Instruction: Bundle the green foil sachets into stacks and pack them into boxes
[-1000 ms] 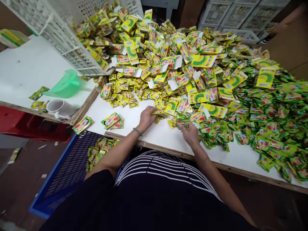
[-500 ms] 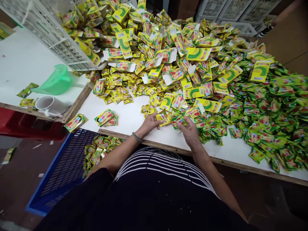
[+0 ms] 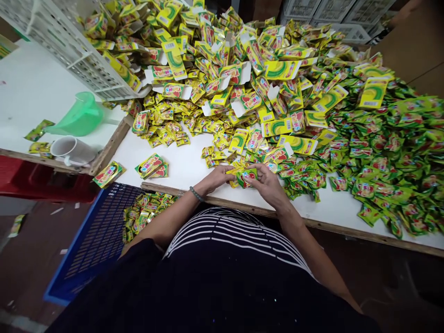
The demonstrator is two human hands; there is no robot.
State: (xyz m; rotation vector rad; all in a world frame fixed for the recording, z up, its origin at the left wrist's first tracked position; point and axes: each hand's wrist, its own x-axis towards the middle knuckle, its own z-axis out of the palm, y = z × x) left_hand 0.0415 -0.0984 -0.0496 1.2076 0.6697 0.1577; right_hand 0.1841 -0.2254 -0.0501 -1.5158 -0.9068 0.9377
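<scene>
Low over the white table (image 3: 187,178), near its front edge, my two hands are close together. My left hand (image 3: 218,178), with a beaded bracelet at the wrist, pinches a yellow candy packet (image 3: 236,171), partly hidden behind a green one. Between the thumb and fingers of my right hand (image 3: 268,185) is that green candy packet (image 3: 247,178), overlapping the yellow packet. Small yellow packets (image 3: 217,155) lie just beyond my left hand. Beside my right hand spreads a heap of green packets (image 3: 305,180).
Open yellow cartons (image 3: 282,69) are heaped behind. Filled cartons (image 3: 151,165) lie at left. A blue crate (image 3: 86,245) with packets stands below the edge. At far left are a white mug (image 3: 72,150), a green scoop (image 3: 81,115) and a white plastic basket (image 3: 83,60).
My right hand has moved left with the green packet, bringing it against the yellow packet in my left hand. The view has shifted slightly.
</scene>
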